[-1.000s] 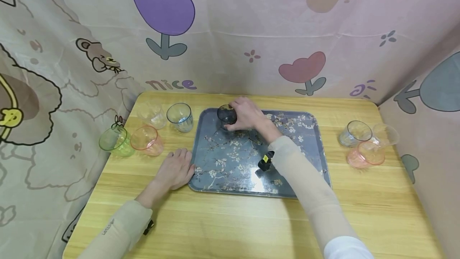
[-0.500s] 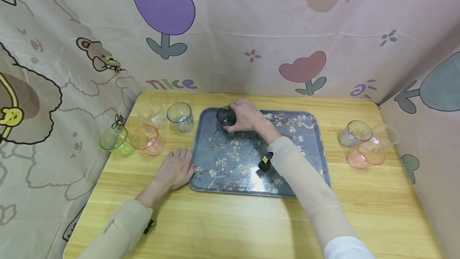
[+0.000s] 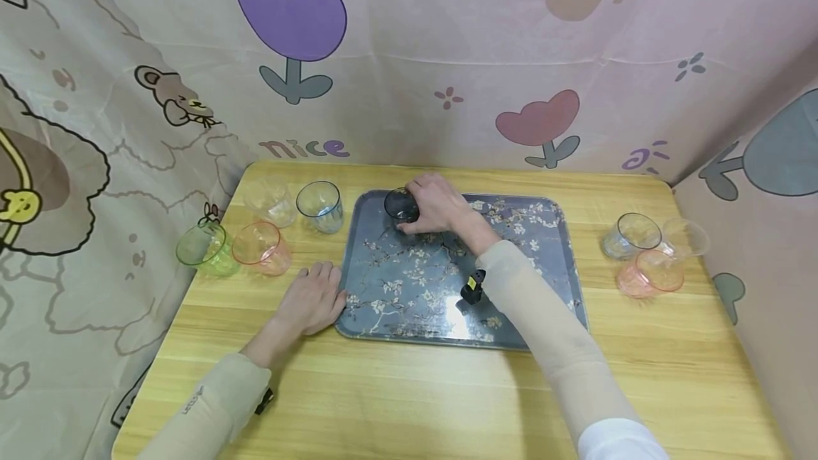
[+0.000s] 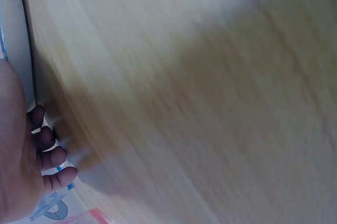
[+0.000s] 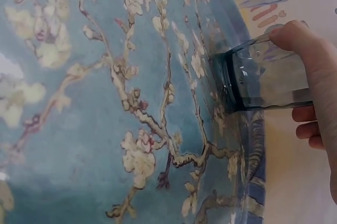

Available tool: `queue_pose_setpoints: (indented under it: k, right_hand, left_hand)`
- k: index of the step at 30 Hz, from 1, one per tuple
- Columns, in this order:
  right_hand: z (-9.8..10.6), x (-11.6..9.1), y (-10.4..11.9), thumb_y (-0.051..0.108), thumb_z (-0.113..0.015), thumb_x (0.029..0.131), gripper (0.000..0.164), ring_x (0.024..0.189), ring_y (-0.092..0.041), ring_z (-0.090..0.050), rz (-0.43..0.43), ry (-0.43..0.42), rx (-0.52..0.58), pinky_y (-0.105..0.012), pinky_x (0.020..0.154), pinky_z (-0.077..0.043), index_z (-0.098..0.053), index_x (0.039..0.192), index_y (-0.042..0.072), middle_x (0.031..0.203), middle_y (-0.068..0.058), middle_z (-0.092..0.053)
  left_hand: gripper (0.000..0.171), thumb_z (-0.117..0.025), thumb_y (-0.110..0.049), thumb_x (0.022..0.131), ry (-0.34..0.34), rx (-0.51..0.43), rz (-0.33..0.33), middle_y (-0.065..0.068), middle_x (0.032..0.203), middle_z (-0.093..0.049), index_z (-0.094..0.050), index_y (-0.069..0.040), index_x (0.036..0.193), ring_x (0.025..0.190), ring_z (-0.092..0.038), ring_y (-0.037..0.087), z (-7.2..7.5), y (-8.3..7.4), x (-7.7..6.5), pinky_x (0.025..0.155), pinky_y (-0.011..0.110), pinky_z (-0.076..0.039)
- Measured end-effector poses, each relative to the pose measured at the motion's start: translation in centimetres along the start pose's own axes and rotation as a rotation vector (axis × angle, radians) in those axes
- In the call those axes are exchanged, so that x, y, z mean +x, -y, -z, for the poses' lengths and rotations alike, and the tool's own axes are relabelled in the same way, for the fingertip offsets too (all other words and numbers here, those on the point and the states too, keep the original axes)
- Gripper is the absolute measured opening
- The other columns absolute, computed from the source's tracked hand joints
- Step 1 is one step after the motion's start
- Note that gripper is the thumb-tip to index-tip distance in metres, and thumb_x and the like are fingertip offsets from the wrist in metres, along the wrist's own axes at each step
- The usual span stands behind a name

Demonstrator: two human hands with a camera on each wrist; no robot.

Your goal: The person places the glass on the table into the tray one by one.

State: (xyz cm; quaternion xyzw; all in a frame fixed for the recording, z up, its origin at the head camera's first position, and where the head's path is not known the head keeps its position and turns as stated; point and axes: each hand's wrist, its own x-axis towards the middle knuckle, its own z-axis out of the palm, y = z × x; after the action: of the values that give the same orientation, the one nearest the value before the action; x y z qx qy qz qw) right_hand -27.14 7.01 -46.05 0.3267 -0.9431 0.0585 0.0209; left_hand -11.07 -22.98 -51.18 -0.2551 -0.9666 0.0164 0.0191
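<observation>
A dark-tinted glass stands upright at the back left of the blue-grey blossom-patterned tray. My right hand grips it from the right side, thumb on the near side and fingers on the far side. In the right wrist view the glass base meets the tray surface. My left hand lies on the table beside the tray's left edge, its thumb touching the rim. The left wrist view shows the left hand's loosely bent fingers holding nothing.
Left of the tray, on the wooden table, stand a blue-rimmed glass, a clear glass, a pink glass and a green glass. At the right are a dark-rimmed glass, another clear glass and another pink glass.
The right hand and the dark glass have shifted down very slightly on the tray since a second ago, then stayed put. The left hand has not moved.
</observation>
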Motion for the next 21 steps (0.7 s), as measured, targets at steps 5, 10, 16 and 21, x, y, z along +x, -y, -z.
queue_pose_setpoints:
  k: [5, 10, 16, 21]
  right_hand:
    - [0.2, -0.3, 0.2, 0.081, -0.071, 0.079, 0.104, 0.138, -0.033, -0.056, -0.021, 0.030, 0.019, -0.049, 0.126, -0.037, -0.053, 0.148, 0.006, 0.146, -0.014, -0.061]
    - [0.3, -0.7, 0.1, 0.090, -0.065, 0.075, 0.121, 0.145, -0.035, -0.049, -0.021, 0.039, -0.022, -0.049, 0.127, -0.034, -0.041, 0.158, 0.005, 0.155, -0.016, -0.053]
    - [0.9, -1.7, -0.5, 0.095, -0.063, 0.071, 0.126, 0.142, -0.035, -0.049, -0.032, -0.014, -0.070, -0.051, 0.122, -0.038, -0.040, 0.159, 0.007, 0.153, -0.016, -0.052]
    - [1.7, -3.1, -1.1, 0.098, -0.060, 0.070, 0.130, 0.142, -0.036, -0.049, -0.043, -0.047, -0.088, -0.052, 0.120, -0.039, -0.038, 0.160, 0.007, 0.154, -0.016, -0.051]
  left_hand:
    - [0.029, -0.056, -0.031, 0.101, 0.007, -0.002, 0.004, 0.013, 0.092, -0.055, -0.052, -0.002, 0.103, 0.086, -0.055, 0.031, 0.1, 0.0, 0.0, 0.076, 0.048, -0.049]
    - [0.030, -0.056, -0.032, 0.101, 0.012, 0.000, 0.006, 0.014, 0.094, -0.055, -0.053, -0.002, 0.104, 0.087, -0.056, 0.032, 0.1, 0.0, 0.0, 0.076, 0.048, -0.049]
    - [0.031, -0.056, -0.032, 0.101, 0.019, 0.013, 0.006, 0.014, 0.095, -0.056, -0.053, -0.002, 0.105, 0.088, -0.056, 0.032, 0.1, 0.0, 0.0, 0.078, 0.049, -0.050]
    - [0.031, -0.055, -0.032, 0.101, 0.021, 0.011, 0.009, 0.015, 0.096, -0.057, -0.053, -0.002, 0.106, 0.090, -0.057, 0.033, 0.0, 0.0, 0.0, 0.079, 0.050, -0.051]
